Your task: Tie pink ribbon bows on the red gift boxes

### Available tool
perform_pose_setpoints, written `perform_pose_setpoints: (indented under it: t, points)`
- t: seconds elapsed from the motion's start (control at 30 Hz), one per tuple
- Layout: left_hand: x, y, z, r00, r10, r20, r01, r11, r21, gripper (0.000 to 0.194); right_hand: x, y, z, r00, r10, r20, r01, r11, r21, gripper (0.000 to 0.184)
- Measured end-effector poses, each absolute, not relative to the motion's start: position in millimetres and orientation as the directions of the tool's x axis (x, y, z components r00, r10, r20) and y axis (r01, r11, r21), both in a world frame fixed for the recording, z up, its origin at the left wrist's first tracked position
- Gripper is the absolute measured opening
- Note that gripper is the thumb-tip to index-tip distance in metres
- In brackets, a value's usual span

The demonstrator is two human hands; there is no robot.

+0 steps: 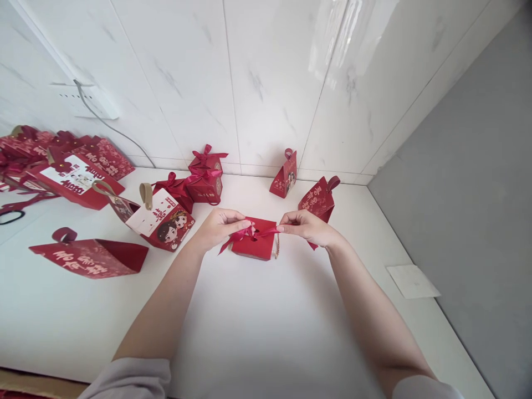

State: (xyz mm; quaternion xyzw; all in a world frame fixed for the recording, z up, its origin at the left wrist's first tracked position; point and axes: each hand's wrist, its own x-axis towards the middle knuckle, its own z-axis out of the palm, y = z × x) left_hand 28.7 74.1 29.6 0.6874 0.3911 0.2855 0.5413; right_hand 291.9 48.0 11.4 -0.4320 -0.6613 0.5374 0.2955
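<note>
A small red gift box (256, 247) sits on the white table (266, 321), a red ribbon (245, 235) lying across its top. My left hand (220, 226) pinches the ribbon at the box's left side, fingers closed. At the box's right side my right hand (310, 227) pinches the other end of the ribbon, also closed. The ribbon is stretched between the two hands. A loose tail of it hangs off the left edge of the box.
Two ribbon-tied red boxes (204, 180) stand behind. A red-and-white bag with cartoon figures (160, 219) lies at left, a flat red bag (89, 256) nearer. More red bags pile at far left (66, 166). Two red pouches (285, 174) (319, 198) stand by the wall. A white card (412, 280) lies at right.
</note>
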Motion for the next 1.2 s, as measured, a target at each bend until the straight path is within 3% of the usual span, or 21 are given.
perform_pose_setpoints:
  t: [0.17,0.27,0.37,0.6,0.73,0.83,0.93,1.1,1.2]
  points:
    - [34.1,67.8,37.0,0.463,0.882,-0.082,0.255,-0.044,0.966,0.03,290.9,48.4,11.8,-0.47,0.88,-0.067,0.231,0.049,-0.972,0.031]
    - [31.9,63.0,46.3,0.487,0.87,-0.08,0.29,-0.075,0.954,0.029,291.0,46.5,13.9,-0.465,0.876,-0.129,0.293,0.015,-0.956,0.03]
    - [23.0,61.9,55.7,0.484,0.87,-0.094,0.379,-0.112,0.919,0.027,292.1,44.8,17.1,-0.478,0.872,-0.1,0.289,0.049,-0.956,0.032]
    - [-1.5,66.7,70.9,0.631,0.674,-0.384,0.619,-0.14,0.773,0.031,298.1,46.9,17.8,-0.467,0.884,-0.026,0.232,0.093,-0.968,0.028]
    - [-0.7,64.5,75.5,0.675,0.673,-0.302,0.627,-0.307,0.716,0.033,292.7,42.2,20.8,-0.337,0.941,-0.025,0.321,0.09,-0.943,0.026]
    - [2.7,63.9,73.8,0.715,0.643,-0.273,0.602,-0.369,0.708,0.032,284.8,38.3,22.6,-0.333,0.941,-0.057,0.267,0.036,-0.963,0.026]
    - [2.6,67.3,67.7,0.738,0.6,-0.309,0.579,-0.326,0.748,0.027,281.5,37.8,21.7,-0.355,0.934,-0.026,0.21,0.053,-0.976,0.027]
    - [-5.7,76.0,57.7,0.73,0.565,-0.383,0.553,-0.16,0.818,0.029,290.9,40.6,20.1,-0.341,0.94,0.021,0.417,0.171,-0.893,0.025]
    - [-10.4,80.8,50.8,0.699,0.561,-0.443,0.6,-0.122,0.791,0.029,298.1,42.9,17.8,-0.365,0.931,-0.024,0.427,0.144,-0.893,0.025]
